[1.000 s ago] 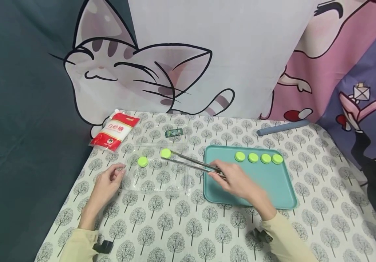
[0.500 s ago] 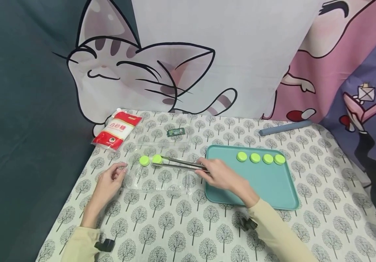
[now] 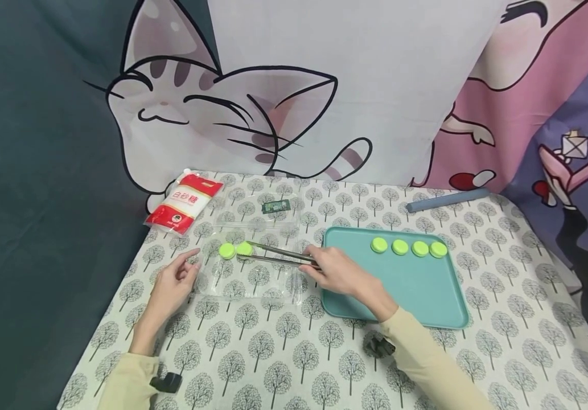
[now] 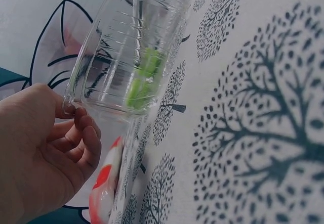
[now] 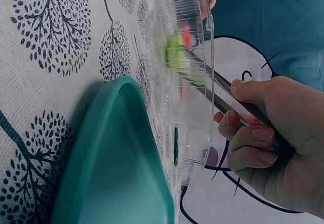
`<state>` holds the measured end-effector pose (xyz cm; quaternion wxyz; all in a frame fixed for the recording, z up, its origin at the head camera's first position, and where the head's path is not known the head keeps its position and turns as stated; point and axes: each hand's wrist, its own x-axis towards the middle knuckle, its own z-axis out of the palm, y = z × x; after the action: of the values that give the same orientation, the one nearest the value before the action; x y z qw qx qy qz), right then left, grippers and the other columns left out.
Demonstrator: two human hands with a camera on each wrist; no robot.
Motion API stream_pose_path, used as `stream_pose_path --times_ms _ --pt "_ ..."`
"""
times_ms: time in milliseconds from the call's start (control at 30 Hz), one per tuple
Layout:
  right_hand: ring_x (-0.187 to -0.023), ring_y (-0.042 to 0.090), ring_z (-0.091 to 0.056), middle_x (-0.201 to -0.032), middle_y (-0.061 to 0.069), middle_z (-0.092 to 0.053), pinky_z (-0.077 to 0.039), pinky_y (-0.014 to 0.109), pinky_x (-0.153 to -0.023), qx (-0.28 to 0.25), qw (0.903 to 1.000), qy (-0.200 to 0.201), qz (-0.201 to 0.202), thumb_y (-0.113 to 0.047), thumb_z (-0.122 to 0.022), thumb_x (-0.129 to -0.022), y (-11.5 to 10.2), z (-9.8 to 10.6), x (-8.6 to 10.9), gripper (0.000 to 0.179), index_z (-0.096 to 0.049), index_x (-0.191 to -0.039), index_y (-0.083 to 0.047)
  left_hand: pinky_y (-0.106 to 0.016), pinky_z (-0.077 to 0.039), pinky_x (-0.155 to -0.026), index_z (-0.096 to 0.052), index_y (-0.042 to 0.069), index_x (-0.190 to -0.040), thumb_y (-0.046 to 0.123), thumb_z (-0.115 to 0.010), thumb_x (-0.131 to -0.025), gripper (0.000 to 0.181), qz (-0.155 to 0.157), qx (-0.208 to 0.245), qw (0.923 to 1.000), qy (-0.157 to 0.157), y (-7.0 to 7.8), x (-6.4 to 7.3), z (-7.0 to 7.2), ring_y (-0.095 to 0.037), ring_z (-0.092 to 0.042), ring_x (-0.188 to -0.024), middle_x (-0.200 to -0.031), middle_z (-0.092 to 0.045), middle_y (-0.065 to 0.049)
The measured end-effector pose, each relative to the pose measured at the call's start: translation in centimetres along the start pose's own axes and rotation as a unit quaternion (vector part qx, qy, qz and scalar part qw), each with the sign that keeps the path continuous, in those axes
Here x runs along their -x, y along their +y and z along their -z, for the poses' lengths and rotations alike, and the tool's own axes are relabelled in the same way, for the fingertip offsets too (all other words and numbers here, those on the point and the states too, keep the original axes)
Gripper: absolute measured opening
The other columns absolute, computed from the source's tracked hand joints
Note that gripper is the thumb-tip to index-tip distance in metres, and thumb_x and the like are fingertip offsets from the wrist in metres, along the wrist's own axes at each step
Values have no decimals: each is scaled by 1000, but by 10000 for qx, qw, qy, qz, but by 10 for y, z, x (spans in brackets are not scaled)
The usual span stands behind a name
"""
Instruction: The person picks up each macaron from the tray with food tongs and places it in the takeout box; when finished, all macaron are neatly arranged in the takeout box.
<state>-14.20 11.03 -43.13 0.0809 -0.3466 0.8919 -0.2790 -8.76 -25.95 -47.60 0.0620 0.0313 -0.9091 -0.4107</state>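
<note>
My right hand (image 3: 337, 270) holds metal tongs (image 3: 280, 254), seen close up in the right wrist view. The tips of the tongs stand either side of a light green macaron (image 3: 244, 249) inside a clear plastic container (image 3: 253, 297). Just left of it in the container, right beside it, lies a second macaron (image 3: 226, 251). At the container's left edge is my left hand (image 3: 171, 285); in the left wrist view its thumb and forefinger pinch the clear rim (image 4: 76, 105), the other fingers curled below.
A teal tray (image 3: 396, 302) with several green macarons (image 3: 400, 247) along its far side lies to the right. The container's lid (image 3: 237, 219), with a dark green label (image 3: 276, 206), lies open behind. A red sugar bag (image 3: 185, 203) and a blue-grey rod (image 3: 447, 200) lie farther back.
My right hand has moved left with the tongs, bringing the macaron from the container's middle to beside the other one. The left hand has stayed at the container's left edge.
</note>
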Motion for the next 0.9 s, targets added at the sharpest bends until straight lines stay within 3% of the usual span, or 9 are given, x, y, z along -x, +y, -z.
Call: stream_pose_path --times_ms 233,367,500,633,900 --pt "-56 3 -49 -81 1 -64 -48 20 -53 -91 9999 73 -84 -25 -62 -102 -2 4 8 34 -61 -121 3 -22 -40 -56 -58 5 -141 19 -60 -103 41 21 250 9997 60 0 1 -1 -6 -47 -61 -82 -62 -8" --pt "-60 2 -50 -85 3 -66 -49 21 -54 -387 9988 271 -138 -25 -60 -103 -1 10 25 33 -61 -120 2 -22 -42 -54 -57 7 -143 21 -61 -103 43 252 731 9970 2 -1 3 -2 -4 -47 -60 -86 -62 -14" --pt "-58 1 -47 -76 -3 -61 -46 21 -51 -653 9954 675 -190 -22 -61 -102 3 16 46 29 -62 -119 1 -22 -43 -53 -56 9 -144 24 -62 -102 45 504 1243 9910 -53 -2 3 -2 -4 -48 -59 -88 -62 -13" --pt "-56 1 -44 -71 -8 -54 -42 21 -48 -700 9902 1189 -234 -17 -64 -99 8 21 70 24 -64 -118 -1 -21 -44 -52 -57 6 -143 23 -64 -101 46 543 1562 9862 -47 -3 3 -3 -4 -51 -59 -84 -63 -5" --pt "-57 -2 -42 -71 -9 -55 -41 20 -48 45 9736 2274 -196 -6 -72 -91 23 34 110 25 -65 -115 -4 -21 -45 -50 -56 3 -143 19 -66 -100 47 586 2024 9775 -48 -4 1 -4 -9 -57 -58 -79 -64 2"
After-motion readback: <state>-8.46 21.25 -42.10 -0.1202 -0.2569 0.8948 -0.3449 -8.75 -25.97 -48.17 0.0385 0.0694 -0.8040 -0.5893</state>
